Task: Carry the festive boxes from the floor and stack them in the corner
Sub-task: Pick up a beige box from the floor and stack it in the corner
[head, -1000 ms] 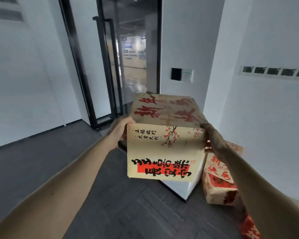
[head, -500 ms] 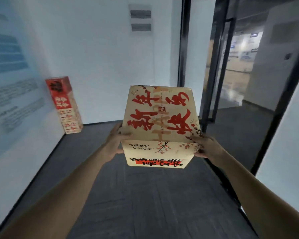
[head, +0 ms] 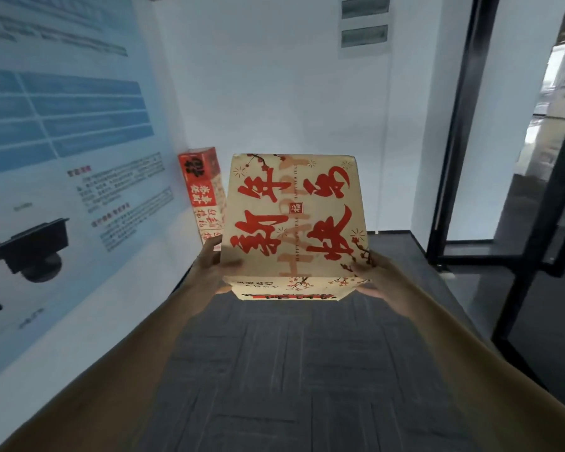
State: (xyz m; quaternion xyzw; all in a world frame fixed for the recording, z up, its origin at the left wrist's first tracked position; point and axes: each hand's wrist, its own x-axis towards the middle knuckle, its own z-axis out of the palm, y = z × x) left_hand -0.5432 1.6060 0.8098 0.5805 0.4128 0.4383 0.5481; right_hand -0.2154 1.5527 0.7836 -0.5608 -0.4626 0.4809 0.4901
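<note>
I am gripping a cream festive box (head: 294,220) between my left hand (head: 211,272) and right hand (head: 377,275), thumbs on top, chest-high above the floor. Carrying it level seems wise, aiming for the red stack (head: 203,194) in the corner ahead.

Narrow room, dark grey carpet tiles (head: 291,370) on the floor with faint seams. Left wall is pretty much 1 big printed panel (head: 62,109): blue table blocks up top, small text lower down that's too blurry to read, plus a black gadget (head: 33,249) pictured near the left edge. Far wall (head: 274,76) is plain white with 2 grey slatted panels (head: 364,35) up high. Right side is black-framed glass (head: 458,125), with a brighter space showing through it.
</note>
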